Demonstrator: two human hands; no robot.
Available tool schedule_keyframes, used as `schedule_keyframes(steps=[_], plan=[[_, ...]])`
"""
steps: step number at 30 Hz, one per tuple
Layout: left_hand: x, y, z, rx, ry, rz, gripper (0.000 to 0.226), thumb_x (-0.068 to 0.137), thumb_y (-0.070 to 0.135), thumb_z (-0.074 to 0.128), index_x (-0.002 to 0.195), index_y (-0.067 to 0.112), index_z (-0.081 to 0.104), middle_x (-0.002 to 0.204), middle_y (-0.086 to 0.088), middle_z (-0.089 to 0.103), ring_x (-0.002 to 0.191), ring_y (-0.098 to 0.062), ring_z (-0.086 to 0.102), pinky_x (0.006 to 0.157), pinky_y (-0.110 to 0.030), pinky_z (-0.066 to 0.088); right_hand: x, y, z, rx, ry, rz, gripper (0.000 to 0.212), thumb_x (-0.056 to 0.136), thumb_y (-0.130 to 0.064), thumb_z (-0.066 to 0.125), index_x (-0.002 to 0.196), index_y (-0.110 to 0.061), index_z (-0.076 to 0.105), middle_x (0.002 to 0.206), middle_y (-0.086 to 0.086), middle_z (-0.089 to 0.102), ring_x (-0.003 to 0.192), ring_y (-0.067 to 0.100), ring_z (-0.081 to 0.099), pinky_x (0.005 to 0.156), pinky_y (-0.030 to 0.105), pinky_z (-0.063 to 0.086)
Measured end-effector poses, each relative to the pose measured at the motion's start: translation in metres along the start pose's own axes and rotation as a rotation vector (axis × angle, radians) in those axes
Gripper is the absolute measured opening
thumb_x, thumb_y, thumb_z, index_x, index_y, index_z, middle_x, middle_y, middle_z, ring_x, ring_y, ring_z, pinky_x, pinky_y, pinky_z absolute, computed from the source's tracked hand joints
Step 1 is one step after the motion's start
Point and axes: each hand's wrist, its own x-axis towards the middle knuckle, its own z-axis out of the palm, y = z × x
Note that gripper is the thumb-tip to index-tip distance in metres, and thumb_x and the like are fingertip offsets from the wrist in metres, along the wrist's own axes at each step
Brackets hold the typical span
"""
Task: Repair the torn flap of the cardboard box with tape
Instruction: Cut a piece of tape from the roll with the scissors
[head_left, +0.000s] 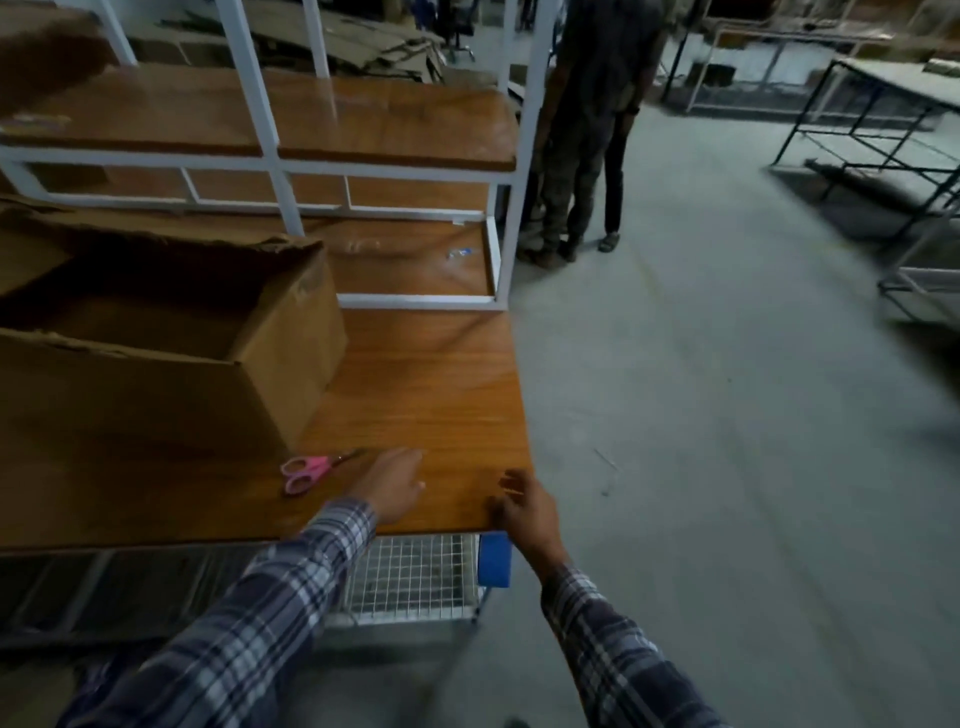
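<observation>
An open cardboard box (156, 332) sits on the left part of the wooden table (431, 395), its left side cut off by the edge of the picture. The top edges look ragged, with a rough flap along the back rim, but the blur and dim light make it hard to tell exactly where the tear runs. The inside of the box is in deep shadow. No roll of tape can be made out anywhere on the table.

A pair of pink-handled scissors (311, 472) lies on the table just in front of the box's near corner, blades pointing right. The left hand (392, 486) hovers just to the right of the scissors, fingers loosely bent and holding nothing; whether it touches the tabletop cannot be told. The right hand (524, 512) is at the table's near right corner, fingers relaxed and spread, empty, seemingly resting on the edge. The two hands are apart. Both arms wear plaid sleeves.

Under the table's corner hang a white wire basket (415, 577) and a blue piece (493, 558), partly hidden by the right wrist. Behind the box stands a white metal frame (498, 208) with a wooden shelf. Beyond it a person (592, 130) stands on the grey floor, seen only from the shoulders down. Flattened cardboard is piled in the far background, blurred.
</observation>
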Motion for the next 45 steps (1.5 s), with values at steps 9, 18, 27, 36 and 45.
schedule_keyframes(steps=[9, 18, 27, 36, 45], plan=[[0.015, 0.027, 0.079, 0.154, -0.046, -0.024, 0.082, 0.102, 0.057, 0.054, 0.168, 0.029, 0.014, 0.174, -0.017, 0.004, 0.161, -0.043, 0.004, 0.128, -0.055, 0.014, -0.022, 0.078, 0.021, 0.286, 0.296, 0.194, 0.06, 0.08, -0.047, 0.09, 0.112, -0.015, 0.051, 0.108, 0.002, 0.063, 0.096, 0.018, 0.065, 0.079, 0.033, 0.054], [0.018, 0.024, 0.079, 0.259, -0.063, -0.02, 0.086, 0.099, 0.055, 0.063, 0.167, 0.033, 0.016, 0.174, -0.02, 0.014, 0.158, -0.043, 0.02, 0.127, -0.057, 0.021, -0.023, 0.102, 0.044, 0.778, -0.116, 0.409, 0.081, 0.095, -0.012, 0.079, 0.139, -0.027, 0.011, 0.142, 0.017, 0.059, 0.121, 0.023, 0.063, 0.095, 0.038, 0.053], [0.014, 0.03, 0.077, 0.316, -0.065, -0.033, 0.086, 0.099, 0.054, 0.063, 0.168, 0.032, 0.016, 0.174, -0.02, 0.014, 0.157, -0.044, 0.022, 0.126, -0.054, 0.024, -0.052, 0.116, 0.048, 0.638, -0.26, 0.413, 0.072, 0.093, -0.021, 0.079, 0.149, -0.029, 0.034, 0.134, 0.005, 0.067, 0.114, 0.028, 0.071, 0.099, 0.045, 0.059], [0.013, 0.031, 0.077, 0.335, -0.085, -0.042, 0.088, 0.1, 0.053, 0.062, 0.168, 0.031, 0.012, 0.174, -0.022, 0.011, 0.157, -0.046, 0.02, 0.126, -0.055, 0.024, -0.053, 0.105, 0.005, 0.299, -0.443, 0.21, 0.037, 0.092, -0.042, 0.078, 0.124, -0.028, 0.065, 0.129, 0.004, 0.069, 0.114, 0.024, 0.072, 0.102, 0.047, 0.06], [0.009, 0.044, 0.07, 0.294, -0.106, -0.074, 0.081, 0.103, 0.045, 0.061, 0.168, 0.029, 0.015, 0.174, -0.022, 0.011, 0.157, -0.046, 0.022, 0.125, -0.054, 0.027, -0.087, 0.07, -0.003, 0.633, -0.365, 0.227, 0.036, 0.103, -0.042, 0.066, 0.136, -0.031, 0.059, 0.127, 0.009, 0.075, 0.113, 0.034, 0.075, 0.096, 0.05, 0.062]])
